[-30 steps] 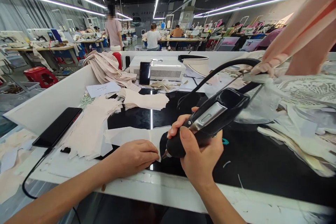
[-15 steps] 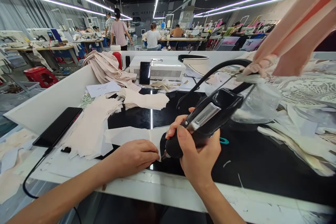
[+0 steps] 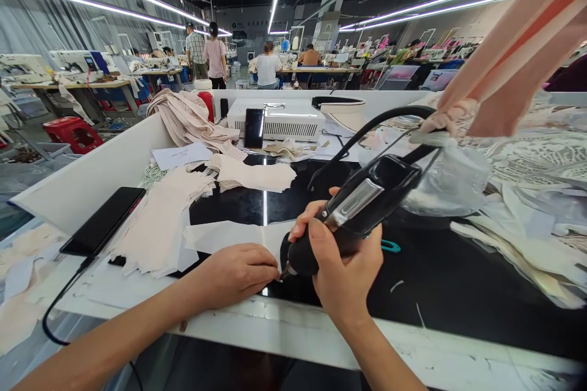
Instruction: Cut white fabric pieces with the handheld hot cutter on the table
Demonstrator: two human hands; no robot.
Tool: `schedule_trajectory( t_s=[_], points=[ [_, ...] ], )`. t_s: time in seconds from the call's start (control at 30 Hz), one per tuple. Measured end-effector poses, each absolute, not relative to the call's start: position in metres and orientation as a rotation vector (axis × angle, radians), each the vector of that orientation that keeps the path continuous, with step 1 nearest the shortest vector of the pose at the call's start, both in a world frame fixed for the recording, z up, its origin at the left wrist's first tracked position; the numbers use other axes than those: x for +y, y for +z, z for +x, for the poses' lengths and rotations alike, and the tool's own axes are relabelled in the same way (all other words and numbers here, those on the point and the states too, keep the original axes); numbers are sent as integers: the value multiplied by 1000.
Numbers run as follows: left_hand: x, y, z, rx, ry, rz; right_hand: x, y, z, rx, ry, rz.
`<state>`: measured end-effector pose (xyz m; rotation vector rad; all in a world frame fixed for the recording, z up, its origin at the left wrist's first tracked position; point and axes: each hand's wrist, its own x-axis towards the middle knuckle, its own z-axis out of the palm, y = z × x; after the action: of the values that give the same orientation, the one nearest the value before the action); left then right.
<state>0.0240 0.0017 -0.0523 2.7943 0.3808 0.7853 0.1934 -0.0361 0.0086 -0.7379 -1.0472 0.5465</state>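
My left hand [image 3: 238, 274] pinches the near edge of a cream fabric piece [image 3: 229, 236], fingers together, on the black tabletop [image 3: 440, 269]. In my right hand [image 3: 346, 272] is a black corded hand tool [image 3: 360, 204] with a metal side plate, tilted down to the left. Its pointed metal tip [image 3: 285, 272] is close to my left fingertips, at the fabric edge; whether it touches is hard to see. A pink cloth strip [image 3: 495, 79] is knotted by the tool's cable end, beside a clear plastic bag [image 3: 452, 180].
Stacked cream fabric pieces [image 3: 160, 214] lie at left, another stack [image 3: 252, 172] farther back. A phone [image 3: 103, 223] with a cable rests left. A white vented box [image 3: 275, 117] stands behind. At right are a teal clip [image 3: 390, 246] and fabric scraps [image 3: 527, 256].
The tool and my right hand have shifted very slightly down and left, the tip showing more plainly. My left hand stays at the fabric edge. A person in the background has moved.
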Motion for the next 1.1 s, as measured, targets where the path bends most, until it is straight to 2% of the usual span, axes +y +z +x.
schedule_trajectory(
  t_s=[1.1],
  points=[
    [1,-47,15,360,697,2846,-51,10,193,-1022,554,-823]
  ],
)
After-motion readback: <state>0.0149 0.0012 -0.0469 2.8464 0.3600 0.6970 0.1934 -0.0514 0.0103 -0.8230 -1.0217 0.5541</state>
